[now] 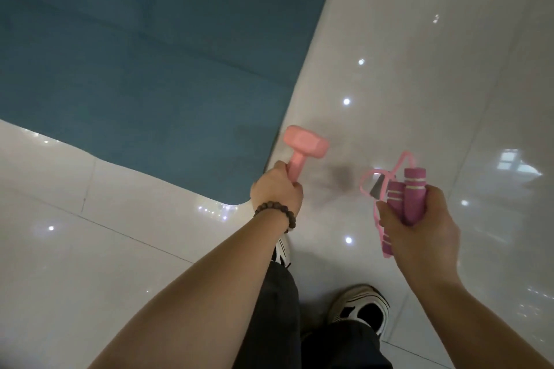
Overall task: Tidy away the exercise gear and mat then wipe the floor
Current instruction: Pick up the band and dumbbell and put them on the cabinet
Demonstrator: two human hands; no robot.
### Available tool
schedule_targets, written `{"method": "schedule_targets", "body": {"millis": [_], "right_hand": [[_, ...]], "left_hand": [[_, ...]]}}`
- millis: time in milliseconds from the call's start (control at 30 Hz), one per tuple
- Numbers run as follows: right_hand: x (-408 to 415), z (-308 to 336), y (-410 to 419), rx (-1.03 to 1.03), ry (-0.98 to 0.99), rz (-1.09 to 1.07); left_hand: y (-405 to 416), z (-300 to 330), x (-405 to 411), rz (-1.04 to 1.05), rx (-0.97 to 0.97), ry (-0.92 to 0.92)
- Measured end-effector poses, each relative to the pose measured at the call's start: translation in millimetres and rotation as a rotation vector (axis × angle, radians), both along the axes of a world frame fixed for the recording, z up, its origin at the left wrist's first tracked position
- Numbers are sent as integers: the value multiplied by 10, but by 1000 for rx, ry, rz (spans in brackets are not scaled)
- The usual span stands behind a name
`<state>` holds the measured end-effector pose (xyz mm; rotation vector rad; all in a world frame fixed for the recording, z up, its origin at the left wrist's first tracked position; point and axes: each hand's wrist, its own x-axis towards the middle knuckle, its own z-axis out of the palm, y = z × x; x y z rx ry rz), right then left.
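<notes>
A pink dumbbell (304, 144) is held up above the floor, and my left hand (275, 190) grips its handle; its upper head shows, the lower end is hidden in my fist. My right hand (419, 234) holds a bundled pink skipping rope (404, 195), fingers curled round its two magenta foam handles, with loops of cord sticking out above and to the left. A teal exercise mat (150, 63) lies flat on the floor at the upper left, its near corner just left of my left hand.
Glossy white floor tiles (434, 84) reflect ceiling lights all around. My two feet in black and white trainers (364, 308) and dark trousers stand at the bottom centre, beside the mat's near corner. A beaded bracelet sits on my left wrist.
</notes>
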<state>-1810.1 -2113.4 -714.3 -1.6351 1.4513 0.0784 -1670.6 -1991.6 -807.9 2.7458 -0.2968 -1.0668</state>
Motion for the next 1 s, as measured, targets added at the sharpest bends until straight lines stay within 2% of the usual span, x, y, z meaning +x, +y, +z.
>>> {"method": "schedule_targets", "body": {"millis": [233,367,500,633,800,1000], "right_hand": [[-68,1294,-128,10,-41,-7],[-95,2405,-276,19,-61,57],[-242,3673,-434,-8,-80,32],[-425,4653,-610,-27,-154,10],[-719,5419,-869,-122,-243,-39],[-980,5797,-1255,-174,-319,-113]], "left_hand": [[0,1685,1,21,-53,-32],[-182,3063,103,3,-59,-56],[-380,4554,40,-36,-122,-98],[-549,5634,-150,-82,-168,-175],[-795,6357,-403,-142,-237,-265],[-1109,6618,-596,-142,-282,-294]]}}
